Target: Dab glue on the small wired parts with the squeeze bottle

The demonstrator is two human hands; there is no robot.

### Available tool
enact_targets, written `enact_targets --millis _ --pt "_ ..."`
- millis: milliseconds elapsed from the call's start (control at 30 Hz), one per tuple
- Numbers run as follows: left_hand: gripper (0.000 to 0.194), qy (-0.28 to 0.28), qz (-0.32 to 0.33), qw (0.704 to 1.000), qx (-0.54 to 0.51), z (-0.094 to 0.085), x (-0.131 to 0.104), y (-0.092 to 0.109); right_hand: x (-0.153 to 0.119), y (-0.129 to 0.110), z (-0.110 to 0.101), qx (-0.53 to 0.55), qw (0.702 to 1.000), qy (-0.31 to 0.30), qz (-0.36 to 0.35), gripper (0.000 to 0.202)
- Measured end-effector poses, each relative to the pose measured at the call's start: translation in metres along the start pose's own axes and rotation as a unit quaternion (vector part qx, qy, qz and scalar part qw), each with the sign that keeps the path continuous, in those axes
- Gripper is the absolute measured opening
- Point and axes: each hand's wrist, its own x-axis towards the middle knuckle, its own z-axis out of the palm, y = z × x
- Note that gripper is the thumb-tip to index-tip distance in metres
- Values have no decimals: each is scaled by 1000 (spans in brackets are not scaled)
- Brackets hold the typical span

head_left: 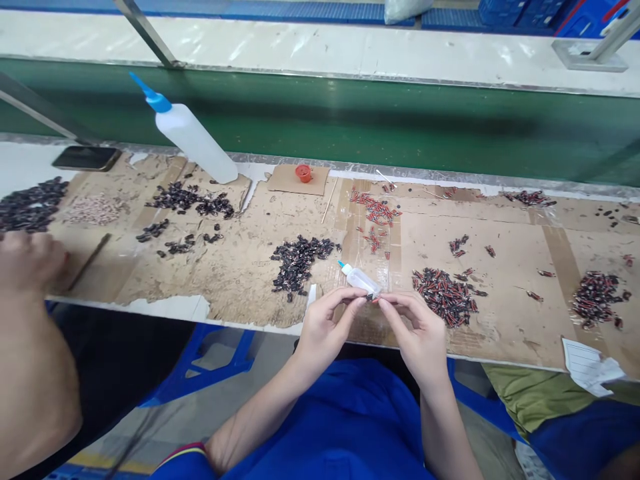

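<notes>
Both my hands meet near the table's front edge. My left hand (327, 323) pinches a small black part (370, 297) between thumb and forefinger. Touching it from the right, my right hand (417, 327) pinches a small red piece (376, 300). Just behind my fingertips lies a small clear bottle (361, 279) with a teal tip. A pile of black parts (297, 263) is to the left of the bottle, and a pile of red-and-black parts (445, 297) is to the right. Loose red pieces (375, 208) are scattered farther back.
A tall white bottle (195, 140) with a blue nozzle leans at back left. A red cup (303, 173) sits on cardboard. A phone (86, 158) lies far left, above another person's hand (30, 260). Crumpled paper (590, 365) overhangs the right front edge.
</notes>
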Motion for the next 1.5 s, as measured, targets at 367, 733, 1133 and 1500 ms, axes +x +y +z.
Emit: enact_targets --millis 367,733,1133,1500 --pt "13 21 -29 999 -15 -1 -4 9 -2 0 4 151 986 54 -37 11" --pt "9 5 -18 999 -30 -1 -5 12 -4 7 2 88 991 51 -84 14" --pt "9 2 -13 1000 -22 2 -3 13 -7 2 15 76 992 99 5 3" --pt "12 -26 -97 990 -98 3 -1 8 -11 10 19 31 995 92 -27 4"
